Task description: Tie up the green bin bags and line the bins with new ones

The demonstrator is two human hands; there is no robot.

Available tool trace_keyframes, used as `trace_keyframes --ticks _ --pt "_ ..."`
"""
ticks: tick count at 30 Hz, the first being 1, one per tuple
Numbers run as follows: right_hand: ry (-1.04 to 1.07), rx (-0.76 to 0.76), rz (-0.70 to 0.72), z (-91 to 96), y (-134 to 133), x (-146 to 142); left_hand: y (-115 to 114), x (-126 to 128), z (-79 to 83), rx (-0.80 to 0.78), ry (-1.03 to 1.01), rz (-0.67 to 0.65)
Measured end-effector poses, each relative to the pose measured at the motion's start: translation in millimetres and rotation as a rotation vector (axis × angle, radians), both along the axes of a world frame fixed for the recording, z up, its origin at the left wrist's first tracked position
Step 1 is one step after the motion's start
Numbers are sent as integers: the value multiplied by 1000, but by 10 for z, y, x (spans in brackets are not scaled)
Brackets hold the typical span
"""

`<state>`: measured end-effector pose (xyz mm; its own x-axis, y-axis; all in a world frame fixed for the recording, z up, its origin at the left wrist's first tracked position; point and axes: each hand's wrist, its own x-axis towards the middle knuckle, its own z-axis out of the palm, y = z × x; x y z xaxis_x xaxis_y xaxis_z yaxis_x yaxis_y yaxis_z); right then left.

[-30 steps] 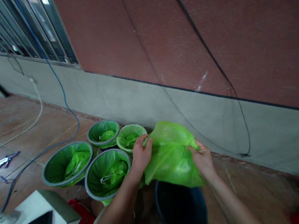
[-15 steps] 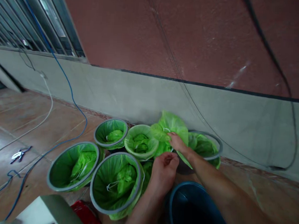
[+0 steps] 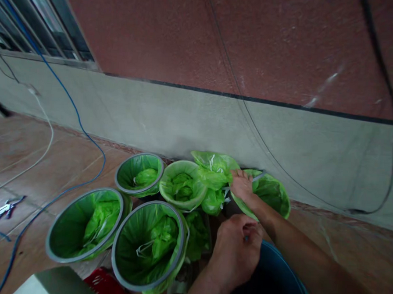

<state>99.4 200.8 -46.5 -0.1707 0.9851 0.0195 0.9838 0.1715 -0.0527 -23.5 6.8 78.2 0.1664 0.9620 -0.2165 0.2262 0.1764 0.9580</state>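
My right hand (image 3: 243, 187) lies with its fingers stretched flat on the edge of a green bag (image 3: 270, 192) that lines a bin against the wall. A bunched green bag with a white drawstring (image 3: 213, 169) sits just left of that hand. My left hand (image 3: 237, 250) is closed, fingers curled, at the rim of an unlined dark blue bin (image 3: 277, 280) near me. What those fingers hold is hidden.
Several grey-rimmed bins lined with green bags stand on the tiled floor: far left (image 3: 138, 177), pale green (image 3: 183, 190), front left (image 3: 85, 224), front middle (image 3: 150, 245). A blue cable (image 3: 85, 134), a white cable (image 3: 45, 143) and pliers (image 3: 7, 207) lie left. A red thing (image 3: 106, 285) and a white box (image 3: 54, 284) are at the bottom.
Both hands held a loose green bag up over the blue bin. The right hand has carried it forward into the far bin by the wall; the left hand dropped back to the blue bin's rim.
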Motion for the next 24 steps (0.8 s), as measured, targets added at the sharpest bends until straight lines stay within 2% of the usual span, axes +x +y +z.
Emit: trace_keyframes --ticks 3,5,10,14,18,21,24 --pt "-123 -149 42 -43 14 168 1 8 -15 13 30 -32" --pt "-160 -178 113 -33 5 252 4 29 -21 14 46 -40" --pt "-255 -178 303 52 -36 447 6 70 -24 24 67 -57" --pt "-241 -108 312 198 51 509 5 74 -24 63 126 -86" --pt "-177 -57 322 428 79 539 13 84 -27 82 177 -90" --pt "-133 -2 303 537 -115 716 12 91 -40 92 198 -86" --pt "-62 85 255 453 -468 1030 2 91 -63 113 220 -88"
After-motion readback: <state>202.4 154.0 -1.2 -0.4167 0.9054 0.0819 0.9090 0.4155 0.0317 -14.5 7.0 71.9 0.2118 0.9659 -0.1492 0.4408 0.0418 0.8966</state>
